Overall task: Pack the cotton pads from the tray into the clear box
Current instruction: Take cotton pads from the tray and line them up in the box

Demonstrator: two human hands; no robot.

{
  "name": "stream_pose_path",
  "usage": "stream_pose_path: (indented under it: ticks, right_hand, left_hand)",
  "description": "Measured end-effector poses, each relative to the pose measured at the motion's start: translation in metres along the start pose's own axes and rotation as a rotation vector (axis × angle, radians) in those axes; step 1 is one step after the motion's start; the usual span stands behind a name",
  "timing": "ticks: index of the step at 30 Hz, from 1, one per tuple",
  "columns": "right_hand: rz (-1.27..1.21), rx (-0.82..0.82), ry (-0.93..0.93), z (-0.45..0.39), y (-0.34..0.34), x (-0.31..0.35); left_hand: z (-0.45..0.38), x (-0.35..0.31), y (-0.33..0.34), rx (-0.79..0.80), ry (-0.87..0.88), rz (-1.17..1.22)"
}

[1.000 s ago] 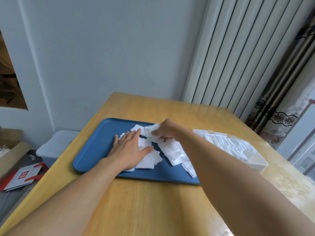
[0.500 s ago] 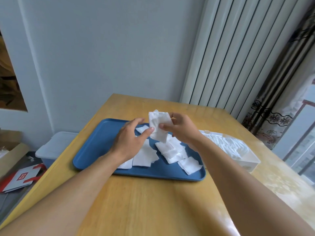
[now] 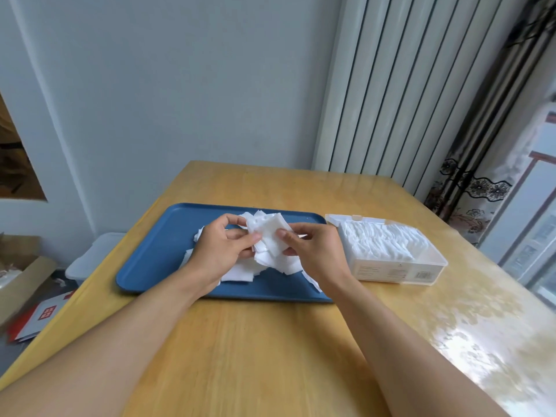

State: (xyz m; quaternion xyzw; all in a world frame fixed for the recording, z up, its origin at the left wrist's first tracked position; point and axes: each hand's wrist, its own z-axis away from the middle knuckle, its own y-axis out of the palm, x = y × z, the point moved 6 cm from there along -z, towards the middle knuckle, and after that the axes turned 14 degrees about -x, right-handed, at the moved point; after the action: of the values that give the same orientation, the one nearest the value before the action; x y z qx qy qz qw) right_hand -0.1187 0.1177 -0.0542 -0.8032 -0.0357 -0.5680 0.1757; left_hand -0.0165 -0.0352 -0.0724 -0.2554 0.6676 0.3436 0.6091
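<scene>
A wooden tabletop [image 3: 255, 350] by a grey wall carries a blue tray [image 3: 156, 251] and a clear box [image 3: 397, 273].

Both hands hold a small stack of cotton pads [image 3: 269, 236] above the tray: the left hand [image 3: 221, 255] and the right hand [image 3: 316, 254] pinch it from each side between thumb and fingers. More loose pads [image 3: 285, 264] lie on the tray under the hands. The box, just right of the tray, is open and already holds many pads.
</scene>
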Motion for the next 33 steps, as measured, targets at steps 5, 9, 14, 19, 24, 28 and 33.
stream_pose_path:
  ticks: [5, 9, 14, 19, 24, 28, 33]
  right_hand:
    - [-0.095, -0.125, 0.047, -0.003, -0.011, -0.005]
    - [-0.372, 0.055, 0.207, 0.007, 0.01, -0.004]
    - [-0.357, 0.039, 0.251, 0.014, 0.022, -0.004]
    - [-0.106, 0.018, 0.114, 0.009, 0.017, -0.003]
    - [0.016, 0.053, -0.005, 0.009, 0.014, 0.003]
    - [0.059, 0.046, -0.104, 0.008, 0.013, 0.007]
    - [0.106, 0.061, -0.109, 0.005, 0.011, 0.004]
  left_hand:
    - [-0.002, 0.006, -0.006, -0.097, 0.012, -0.059]
    - [0.001, 0.005, -0.004, -0.094, 0.045, -0.078]
    - [0.007, 0.004, 0.004, -0.035, 0.056, -0.049]
    - [0.011, 0.006, 0.012, 0.07, -0.099, 0.075]
    - [0.01, 0.008, 0.011, 0.072, -0.234, 0.141]
    - [0.007, 0.008, 0.006, 0.019, -0.196, 0.065]
    - [0.001, 0.008, -0.003, -0.077, -0.128, 0.028]
